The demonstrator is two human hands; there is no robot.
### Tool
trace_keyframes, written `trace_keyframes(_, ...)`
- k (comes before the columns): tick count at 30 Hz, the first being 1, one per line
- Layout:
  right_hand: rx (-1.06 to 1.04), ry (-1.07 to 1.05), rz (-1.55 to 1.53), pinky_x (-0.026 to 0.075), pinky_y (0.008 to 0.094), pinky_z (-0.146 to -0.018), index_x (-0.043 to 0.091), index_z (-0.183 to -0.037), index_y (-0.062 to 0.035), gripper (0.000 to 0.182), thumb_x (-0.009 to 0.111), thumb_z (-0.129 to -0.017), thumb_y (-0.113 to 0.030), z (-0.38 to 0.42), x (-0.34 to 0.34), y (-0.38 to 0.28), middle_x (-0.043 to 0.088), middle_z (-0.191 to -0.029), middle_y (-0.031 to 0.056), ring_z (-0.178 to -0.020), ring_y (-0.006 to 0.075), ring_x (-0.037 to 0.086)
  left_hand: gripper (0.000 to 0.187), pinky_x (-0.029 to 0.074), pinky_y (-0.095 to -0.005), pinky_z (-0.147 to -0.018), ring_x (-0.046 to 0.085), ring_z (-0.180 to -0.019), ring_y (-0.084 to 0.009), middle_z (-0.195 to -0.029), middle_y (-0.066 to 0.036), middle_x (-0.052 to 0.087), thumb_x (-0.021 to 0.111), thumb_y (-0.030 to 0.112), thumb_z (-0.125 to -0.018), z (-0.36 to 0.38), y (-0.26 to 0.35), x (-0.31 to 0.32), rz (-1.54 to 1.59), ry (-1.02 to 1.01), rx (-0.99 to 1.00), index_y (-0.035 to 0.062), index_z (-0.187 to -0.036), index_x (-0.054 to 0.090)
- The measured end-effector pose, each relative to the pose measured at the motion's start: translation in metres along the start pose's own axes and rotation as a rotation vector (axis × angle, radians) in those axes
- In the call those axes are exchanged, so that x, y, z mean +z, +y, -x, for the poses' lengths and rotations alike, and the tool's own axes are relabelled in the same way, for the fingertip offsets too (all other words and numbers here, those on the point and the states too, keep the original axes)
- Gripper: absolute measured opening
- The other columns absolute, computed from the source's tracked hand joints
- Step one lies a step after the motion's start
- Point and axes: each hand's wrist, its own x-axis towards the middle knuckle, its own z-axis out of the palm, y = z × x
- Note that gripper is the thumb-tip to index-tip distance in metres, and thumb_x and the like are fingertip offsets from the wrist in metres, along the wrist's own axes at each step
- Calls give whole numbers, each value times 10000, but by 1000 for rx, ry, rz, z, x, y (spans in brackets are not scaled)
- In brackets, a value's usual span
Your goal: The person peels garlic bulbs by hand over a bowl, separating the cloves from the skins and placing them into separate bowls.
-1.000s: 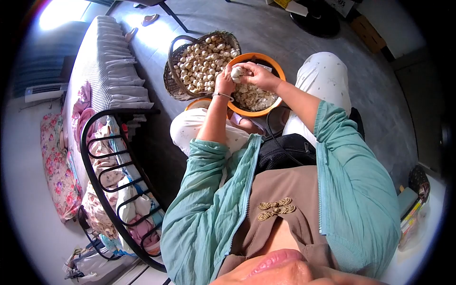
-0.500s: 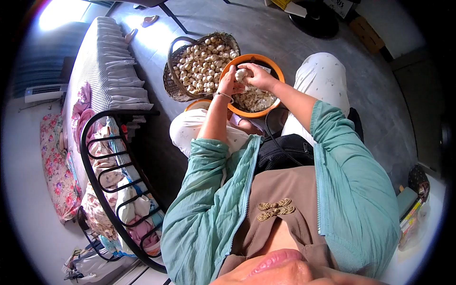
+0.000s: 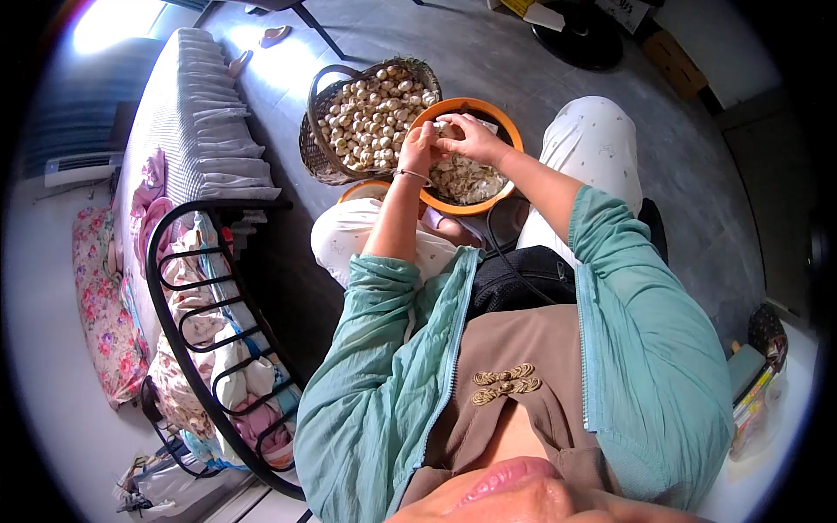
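Observation:
Over an orange-rimmed basin (image 3: 510, 131), both hands meet around a whitish garlic bulb (image 3: 443, 130). My left hand (image 3: 418, 150) has its fingers closed against the near left side of the bulb. From the right, my right hand (image 3: 474, 141) curls its fingers over it and hides much of it. Below them in the basin lies a heap of dry, papery garlic skins (image 3: 466, 183). Touching the basin on the left is a wicker basket (image 3: 316, 144) with a hoop handle, full of whole garlic bulbs (image 3: 375, 118).
Part of a second orange-rimmed container (image 3: 364, 191) shows by my left knee. A bed with a ruffled cover (image 3: 205, 113) and a black metal bed frame (image 3: 227, 397) stands at the left. Black chair legs (image 3: 318, 30) and a round black base (image 3: 577, 39) are farther off.
My fingers have closed further over the garlic bulb, so less of it shows. My right hand has shifted slightly; the basket and basin have stayed in place.

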Motion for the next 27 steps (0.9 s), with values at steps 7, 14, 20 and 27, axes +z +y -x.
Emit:
trace_keyframes(7, 130, -194, -399, 455, 228, -659, 500, -1178, -47, 456, 691, -781, -167, 1, 0, -6, 567, -925, 14, -779, 80, 519, 320, 426, -253, -374, 518, -464, -118, -647, -27, 562, 466, 340, -918, 1, 2, 1, -96, 183, 34, 39, -890, 570)
trace_keyframes(14, 133, -249, -580, 468, 260, -746, 494, -1205, -81, 458, 678, -789, -140, 1, -3, -15, 569, -995, 2, -855, 93, 541, 303, 368, -242, -342, 442, -396, -105, -576, -8, 517, 437, 327, -931, -3, -6, -7, 65, 134, -80, 72, -848, 578)
trace_keyframes(20, 1, -27, -238, 445, 275, -843, 500, -1171, -78, 403, 655, -801, -109, -4, 2, 4, 544, -1031, 36, -945, 116, 520, 363, 352, -236, -332, 448, -381, -107, -534, -17, 496, 415, 385, -916, 4, 10, -1, 1, 58, -113, 65, -815, 553)
trace_keyframes(27, 54, -15, -265, 452, 285, -813, 494, -1140, -46, 427, 685, -784, -186, -6, 3, 9, 543, -1032, 84, -918, 148, 539, 455, 364, -228, -335, 459, -378, -104, -537, -22, 524, 363, 448, -933, 3, 4, 2, -125, 6, 34, 52, -827, 560)
